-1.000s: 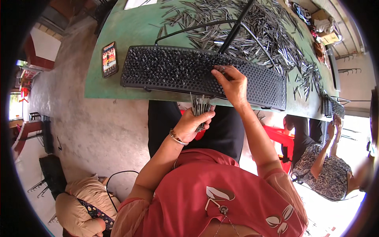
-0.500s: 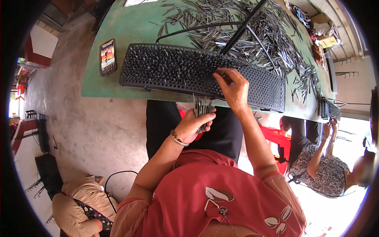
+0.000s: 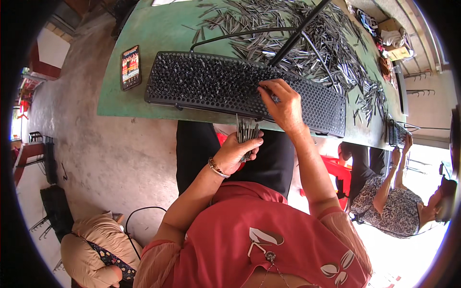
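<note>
A bundle of thin, dark metal strips (image 3: 247, 130) stands upright in the fist of my left hand (image 3: 236, 152), just below the table's near edge. My right hand (image 3: 286, 106) is over the long black perforated rack (image 3: 321, 109), thumb and fingertips pinched close to its surface. Whatever is between those fingertips is too small or hidden to make out. Strip ends stick up thickly from the rack's left and middle holes; the holes at its right end show bare. Behind the rack lies a large loose heap of the same strips (image 3: 307, 45).
The rack sits along the near edge of a green table (image 3: 168, 36). A lit phone (image 3: 130, 68) lies to its left. Black rods (image 3: 293, 38) rise behind the rack. At right, another person (image 3: 391, 204) works at a similar rack (image 3: 397, 133). Someone else's arm shows at lower left.
My right hand has shifted very slightly at the rack, fingers still pinched. My left hand keeps the bundle in nearly the same place. The phone's picture has changed.
</note>
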The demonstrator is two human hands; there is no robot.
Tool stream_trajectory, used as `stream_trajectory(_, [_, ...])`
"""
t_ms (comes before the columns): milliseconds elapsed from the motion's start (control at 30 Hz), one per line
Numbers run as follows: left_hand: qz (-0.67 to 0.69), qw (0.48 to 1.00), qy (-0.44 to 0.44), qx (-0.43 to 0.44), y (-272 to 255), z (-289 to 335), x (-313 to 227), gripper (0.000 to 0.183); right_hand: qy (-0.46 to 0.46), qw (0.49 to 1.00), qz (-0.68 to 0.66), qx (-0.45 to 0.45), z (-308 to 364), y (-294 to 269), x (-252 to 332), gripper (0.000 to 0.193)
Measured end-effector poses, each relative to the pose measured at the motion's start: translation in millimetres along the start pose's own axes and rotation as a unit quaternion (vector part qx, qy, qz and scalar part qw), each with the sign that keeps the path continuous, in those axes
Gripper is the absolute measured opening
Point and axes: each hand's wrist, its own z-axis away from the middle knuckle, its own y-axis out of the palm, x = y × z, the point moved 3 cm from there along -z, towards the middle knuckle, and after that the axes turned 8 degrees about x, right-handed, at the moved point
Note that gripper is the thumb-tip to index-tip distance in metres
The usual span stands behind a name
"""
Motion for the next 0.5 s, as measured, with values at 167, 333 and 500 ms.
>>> stream_trajectory(167, [-0.003, 1.0, -0.002, 0.002, -1.2, -0.7, 1.7, 0.023, -0.049, 0.996, 0.054, 0.043, -2.9, 0.6, 2.9, 0.016])
stream_trajectory(333, [-0.008, 1.0, 0.003, 0.01, -3.8, -1.6, 0.1, 0.025, 0.033, 0.999, -0.011, 0.029, 0.2, 4.1, -1.4, 0.022])
stream_trajectory(500, [-0.001, 1.0, -0.008, 0.015, -1.4, 1.3, -3.2, 0.026, 0.102, 0.993, -0.057, -0.01, 7.8, 4.9, -5.6, 0.028])
